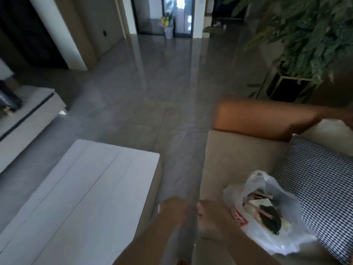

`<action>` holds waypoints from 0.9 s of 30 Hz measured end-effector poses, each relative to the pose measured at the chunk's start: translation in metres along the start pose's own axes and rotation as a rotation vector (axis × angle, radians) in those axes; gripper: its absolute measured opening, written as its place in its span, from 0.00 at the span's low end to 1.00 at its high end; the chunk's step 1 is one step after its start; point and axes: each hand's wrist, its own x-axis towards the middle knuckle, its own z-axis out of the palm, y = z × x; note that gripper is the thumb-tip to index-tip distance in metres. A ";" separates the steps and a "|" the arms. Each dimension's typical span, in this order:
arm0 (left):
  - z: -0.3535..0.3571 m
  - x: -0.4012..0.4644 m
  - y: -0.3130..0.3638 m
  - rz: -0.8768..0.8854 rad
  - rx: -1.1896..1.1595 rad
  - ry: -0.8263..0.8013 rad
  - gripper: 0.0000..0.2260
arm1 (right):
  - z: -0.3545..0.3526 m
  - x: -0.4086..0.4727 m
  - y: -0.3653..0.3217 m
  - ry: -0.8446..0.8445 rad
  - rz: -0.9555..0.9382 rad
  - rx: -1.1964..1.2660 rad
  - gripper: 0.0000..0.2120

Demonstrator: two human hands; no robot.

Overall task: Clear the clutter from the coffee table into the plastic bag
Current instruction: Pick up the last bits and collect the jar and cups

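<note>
The white coffee table (91, 188) fills the lower left, and nothing shows on the part of its top that I see. The white plastic bag (267, 238) lies open on the beige sofa (229, 153) at the lower right, with papers and dark clutter inside. My left hand (173, 209) hangs blurred over the gap between table and sofa, its fingers loosely curled and holding nothing. My right hand (210, 215) is just left of the bag's red-printed edge with its fingers relaxed; whether it touches the bag is unclear.
A checked cushion (321, 180) lies behind the bag. Another person's bare limb (257, 119) rests on the sofa's far arm. A large potted plant (298, 44) stands at the right, a low white cabinet (28, 119) at the left, grey tiled floor (143, 92) between.
</note>
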 end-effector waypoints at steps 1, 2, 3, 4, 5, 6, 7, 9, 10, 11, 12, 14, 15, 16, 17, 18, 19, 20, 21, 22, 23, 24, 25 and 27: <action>0.006 -0.012 -0.021 -0.024 -0.016 0.008 0.16 | 0.007 0.000 -0.019 -0.005 -0.044 -0.024 0.16; 0.014 -0.025 -0.043 -0.049 -0.022 0.019 0.17 | 0.014 -0.002 -0.039 -0.011 -0.079 -0.044 0.16; 0.024 -0.038 -0.064 -0.083 -0.026 0.024 0.18 | 0.022 -0.005 -0.058 -0.012 -0.118 -0.066 0.16; 0.035 -0.052 -0.085 -0.115 -0.029 0.022 0.18 | 0.031 -0.008 -0.078 -0.012 -0.162 -0.086 0.16; 0.045 -0.068 -0.104 -0.147 -0.035 0.019 0.18 | 0.041 -0.014 -0.097 -0.014 -0.200 -0.110 0.16; 0.057 -0.083 -0.124 -0.177 -0.053 0.020 0.18 | 0.050 -0.019 -0.116 -0.020 -0.237 -0.134 0.15; 0.068 -0.101 -0.142 -0.209 -0.081 0.019 0.17 | 0.061 -0.026 -0.135 -0.036 -0.272 -0.151 0.15; 0.091 -0.137 -0.177 -0.284 -0.142 0.023 0.17 | 0.077 -0.045 -0.174 -0.078 -0.341 -0.171 0.15; 0.104 -0.158 -0.193 -0.323 -0.171 0.031 0.17 | 0.085 -0.054 -0.192 -0.098 -0.374 -0.190 0.16; 0.117 -0.178 -0.209 -0.356 -0.207 0.041 0.17 | 0.094 -0.063 -0.211 -0.112 -0.409 -0.214 0.16; 0.132 -0.204 -0.226 -0.402 -0.248 0.055 0.18 | 0.106 -0.073 -0.233 -0.123 -0.463 -0.250 0.15; 0.152 -0.235 -0.246 -0.464 -0.309 0.082 0.18 | 0.120 -0.086 -0.260 -0.121 -0.535 -0.297 0.14; 0.166 -0.256 -0.257 -0.507 -0.342 0.091 0.19 | 0.131 -0.095 -0.279 -0.131 -0.580 -0.322 0.13; 0.177 -0.276 -0.266 -0.548 -0.377 0.098 0.19 | 0.141 -0.104 -0.297 -0.148 -0.620 -0.346 0.13; 0.187 -0.295 -0.274 -0.587 -0.410 0.112 0.19 | 0.150 -0.113 -0.313 -0.167 -0.656 -0.371 0.13; 0.197 -0.311 -0.280 -0.626 -0.440 0.126 0.19 | 0.160 -0.122 -0.329 -0.183 -0.699 -0.393 0.14; 0.207 -0.326 -0.286 -0.663 -0.467 0.138 0.19 | 0.167 -0.130 -0.343 -0.204 -0.741 -0.416 0.14; 0.217 -0.339 -0.290 -0.701 -0.495 0.140 0.19 | 0.174 -0.139 -0.356 -0.225 -0.782 -0.433 0.15; 0.226 -0.351 -0.292 -0.740 -0.527 0.134 0.19 | 0.180 -0.147 -0.368 -0.249 -0.816 -0.446 0.16; 0.235 -0.361 -0.294 -0.777 -0.564 0.129 0.19 | 0.186 -0.154 -0.378 -0.269 -0.846 -0.455 0.16; 0.242 -0.369 -0.296 -0.813 -0.601 0.132 0.19 | 0.190 -0.159 -0.387 -0.290 -0.876 -0.461 0.16; 0.248 -0.376 -0.297 -0.853 -0.640 0.139 0.19 | 0.193 -0.164 -0.395 -0.312 -0.908 -0.472 0.16; 0.254 -0.382 -0.297 -0.893 -0.678 0.150 0.18 | 0.197 -0.168 -0.403 -0.332 -0.939 -0.491 0.16; 0.264 -0.392 -0.296 -0.975 -0.758 0.179 0.18 | 0.203 -0.172 -0.416 -0.367 -0.999 -0.562 0.16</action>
